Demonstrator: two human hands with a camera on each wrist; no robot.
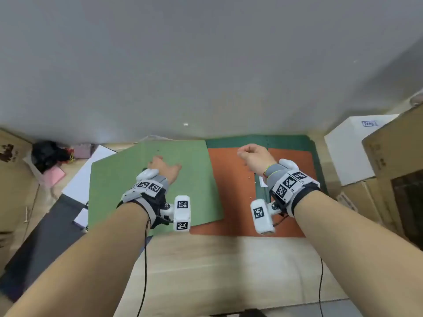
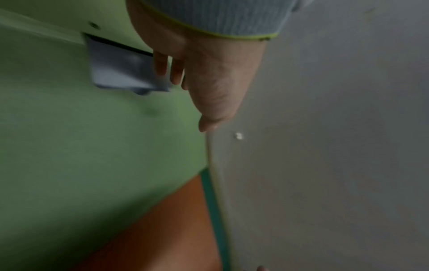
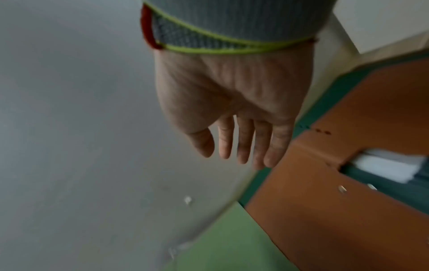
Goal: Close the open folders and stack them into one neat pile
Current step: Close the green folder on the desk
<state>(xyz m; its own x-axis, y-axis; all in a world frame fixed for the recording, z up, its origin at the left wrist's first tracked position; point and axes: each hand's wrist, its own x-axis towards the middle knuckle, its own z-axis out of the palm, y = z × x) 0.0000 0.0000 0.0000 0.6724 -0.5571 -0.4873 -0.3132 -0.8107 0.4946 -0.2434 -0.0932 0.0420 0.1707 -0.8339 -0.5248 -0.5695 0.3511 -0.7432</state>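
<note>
Fingers (image 2: 160,64) of my left hand (image 1: 163,169) reach forward, fairly straight, over the light green folder (image 1: 148,188), tips close to a blue-grey clip (image 2: 123,67) fixed inside it; I cannot tell from the blur whether they touch it. Nothing is gripped. My right hand (image 1: 254,156) hangs above the orange folder (image 1: 235,202), fingers (image 3: 243,143) side by side and only loosely bent, holding nothing.

Taking the orange folder as the landmark: it lies open on the wooden desk (image 1: 217,266), the light green one overlaps its left edge, and a dark green folder (image 1: 286,140) shows beneath it along the far and right edges. A white box (image 1: 348,147) and cardboard cartons (image 1: 389,152) stand further right; papers (image 1: 91,170) and a dark folder (image 1: 45,229) lie left of the light green one.

I judge these covers to be thin card: light, flexible, likely to slide on each other. I would lift a cover at its free outer edge, fold it across the spine, then square the pile by its edges.
</note>
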